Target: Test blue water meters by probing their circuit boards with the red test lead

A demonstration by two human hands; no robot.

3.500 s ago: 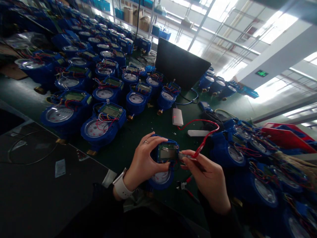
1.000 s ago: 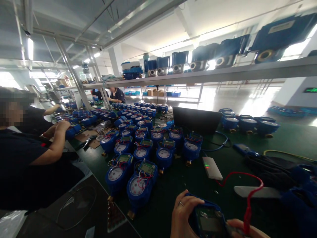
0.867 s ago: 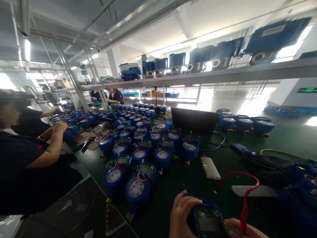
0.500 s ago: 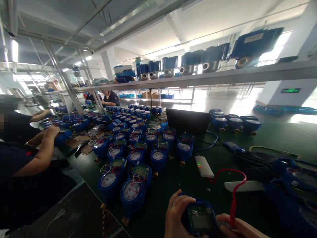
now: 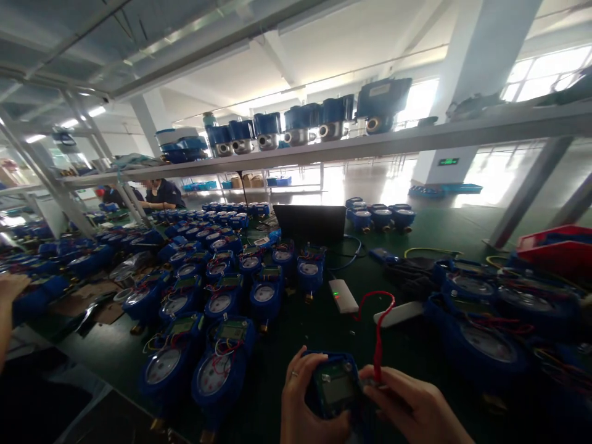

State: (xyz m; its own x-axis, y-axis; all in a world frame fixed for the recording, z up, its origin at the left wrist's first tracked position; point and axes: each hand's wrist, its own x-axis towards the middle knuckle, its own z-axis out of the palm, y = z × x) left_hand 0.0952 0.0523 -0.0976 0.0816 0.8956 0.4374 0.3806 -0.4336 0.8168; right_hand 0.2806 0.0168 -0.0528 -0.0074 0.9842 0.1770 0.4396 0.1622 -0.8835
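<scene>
My left hand is wrapped round the left side of a blue water meter, its thumb on the lower edge. The meter's top shows a green circuit board with a grey display. At the right edge of that meter, my right hand pinches the end of a red cable; the tip between the fingers is partly hidden. From there the cable arches back to a small white box with a green and a red light. Closest on the left is another water meter, with loose thin wires over its dial.
Rows of blue meters fill the left, and more meters lie at the right. Behind stands a dark laptop. A shelf crosses above, bearing larger meters. A co-worker's hand shows at the left edge; a red bin at the right.
The view has swung to the right, bringing the red bin and right-hand meters into sight. Both hands keep their holds on the meter and cable; the cable end is raised slightly.
</scene>
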